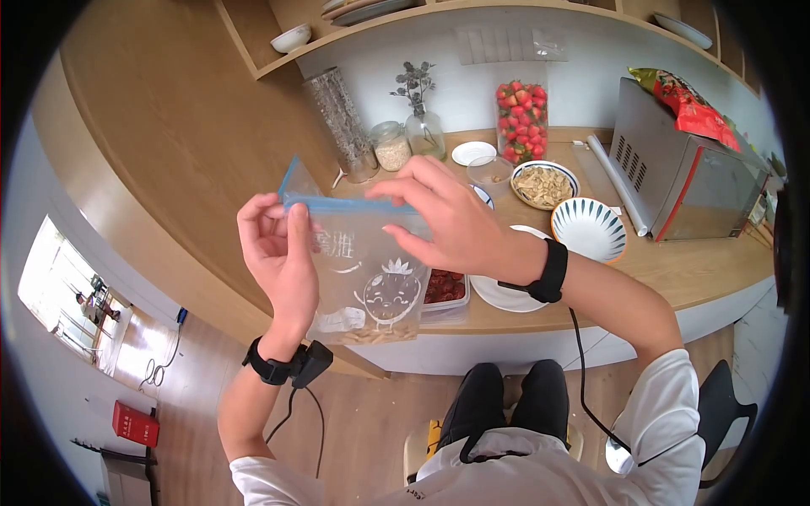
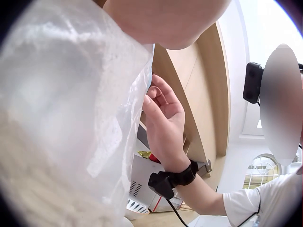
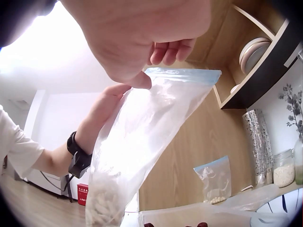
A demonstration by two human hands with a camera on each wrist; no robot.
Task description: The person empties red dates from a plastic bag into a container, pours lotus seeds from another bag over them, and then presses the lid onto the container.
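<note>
A clear zip bag (image 1: 354, 282) with a blue zip strip and a white printed cartoon hangs upright between both hands. Pale pieces (image 3: 104, 205) lie in its bottom. My left hand (image 1: 278, 261) pinches the left end of the strip, thumb in front. Toward the strip's other end is my right hand (image 1: 456, 215), its fingers bent over the top edge and thumb on the near side. The left wrist view shows the right thumb and index finger (image 2: 163, 101) at the bag's edge.
Behind the bag sits a tub of dark red pieces (image 1: 445, 287). Plates, a striped bowl (image 1: 589, 229), a bowl of dried slices (image 1: 544, 185) and a container of strawberries (image 1: 522, 122) stand on the counter. A smaller zip bag (image 3: 215, 179) stands by the wood panel. A microwave (image 1: 675, 169) is right.
</note>
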